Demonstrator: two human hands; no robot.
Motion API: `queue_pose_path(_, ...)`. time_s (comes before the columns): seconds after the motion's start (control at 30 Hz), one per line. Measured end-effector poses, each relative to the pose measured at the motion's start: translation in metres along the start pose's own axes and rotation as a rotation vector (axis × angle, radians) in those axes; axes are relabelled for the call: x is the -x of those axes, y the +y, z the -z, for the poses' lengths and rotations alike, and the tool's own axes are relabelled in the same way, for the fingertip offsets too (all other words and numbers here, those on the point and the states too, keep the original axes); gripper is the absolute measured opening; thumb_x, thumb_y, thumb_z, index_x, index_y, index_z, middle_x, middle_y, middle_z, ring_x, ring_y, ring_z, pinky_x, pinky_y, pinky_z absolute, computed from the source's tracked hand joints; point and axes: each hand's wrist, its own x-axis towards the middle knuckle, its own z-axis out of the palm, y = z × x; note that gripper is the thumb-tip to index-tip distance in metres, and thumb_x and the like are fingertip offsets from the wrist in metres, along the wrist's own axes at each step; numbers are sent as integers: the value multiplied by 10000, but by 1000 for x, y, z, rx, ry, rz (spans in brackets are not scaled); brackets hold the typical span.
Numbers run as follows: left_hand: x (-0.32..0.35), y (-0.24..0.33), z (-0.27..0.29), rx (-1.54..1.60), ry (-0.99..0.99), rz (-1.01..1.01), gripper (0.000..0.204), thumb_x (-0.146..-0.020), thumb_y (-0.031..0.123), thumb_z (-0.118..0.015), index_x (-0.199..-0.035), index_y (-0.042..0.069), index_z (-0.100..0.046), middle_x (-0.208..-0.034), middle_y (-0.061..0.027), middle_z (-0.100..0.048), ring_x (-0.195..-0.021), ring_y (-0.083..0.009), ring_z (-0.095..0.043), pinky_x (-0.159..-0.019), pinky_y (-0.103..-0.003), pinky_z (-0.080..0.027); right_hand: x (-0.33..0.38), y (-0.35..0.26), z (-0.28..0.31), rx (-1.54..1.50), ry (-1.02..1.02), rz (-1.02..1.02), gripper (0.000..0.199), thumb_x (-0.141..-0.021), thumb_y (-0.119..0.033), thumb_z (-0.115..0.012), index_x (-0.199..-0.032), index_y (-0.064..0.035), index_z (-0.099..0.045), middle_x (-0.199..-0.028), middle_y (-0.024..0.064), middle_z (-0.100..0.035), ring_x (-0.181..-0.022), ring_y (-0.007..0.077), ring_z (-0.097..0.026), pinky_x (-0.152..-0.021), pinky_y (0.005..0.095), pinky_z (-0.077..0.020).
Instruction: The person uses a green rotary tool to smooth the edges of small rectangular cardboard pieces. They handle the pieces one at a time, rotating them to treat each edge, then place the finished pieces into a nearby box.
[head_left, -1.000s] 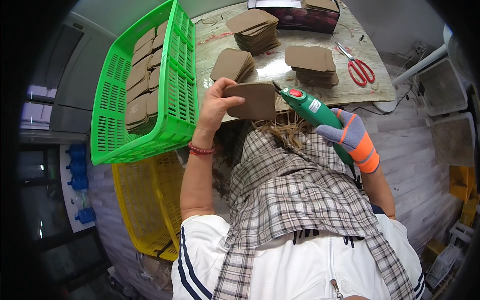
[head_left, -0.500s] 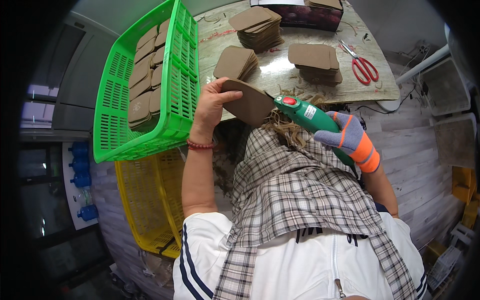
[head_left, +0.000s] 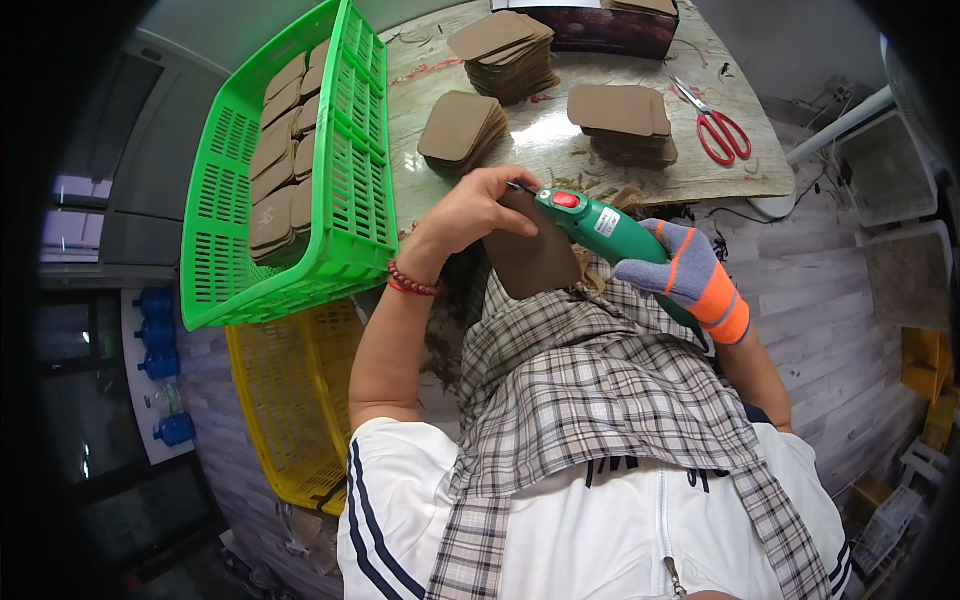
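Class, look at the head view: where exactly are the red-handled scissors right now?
The red-handled scissors lie on the table's far right, just right of a stack of brown pads, beyond the gloved right hand.

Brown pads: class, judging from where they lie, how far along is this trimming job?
Done, it seems: rows of pads stand packed in the green crate. In hand: the left hand holds one pad while the gloved right hand puts the green power tool to its top edge. Left, probably: three stacks on the table.
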Motion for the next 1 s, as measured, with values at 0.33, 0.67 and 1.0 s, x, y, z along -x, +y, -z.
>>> queue_pose_path(0.33,-62,-22,46,433,525,-356,209,-836,-58,-561,-1042,-27,-564,-981,-102,-640,-854,-166,-621,-793,-282,-513,10,5,7,23,102,93,536,-704,-321,-811,-1061,23,-608,-844,76,-664,-752,85,-605,-675,246,-499)
queue_pose_path(0.67,-130,-16,33,-821,1050,-555,561,-729,167,-700,-1228,2,-503,-1227,-184,-513,-1195,-338,-431,-1021,-415,-323,15,9,12,-74,156,42,528,-716,-292,-806,-1084,20,-594,-853,56,-658,-732,73,-586,-665,236,-494)
queue_pose_path(1.0,-65,-70,79,-994,1260,-86,695,-673,311,-777,-1227,20,-476,-1320,-170,-439,-1305,-355,-292,-1073,-496,-197,3,12,1,-64,174,18,502,-728,-263,-797,-1076,32,-588,-771,36,-637,-621,46,-555,-548,201,-462)
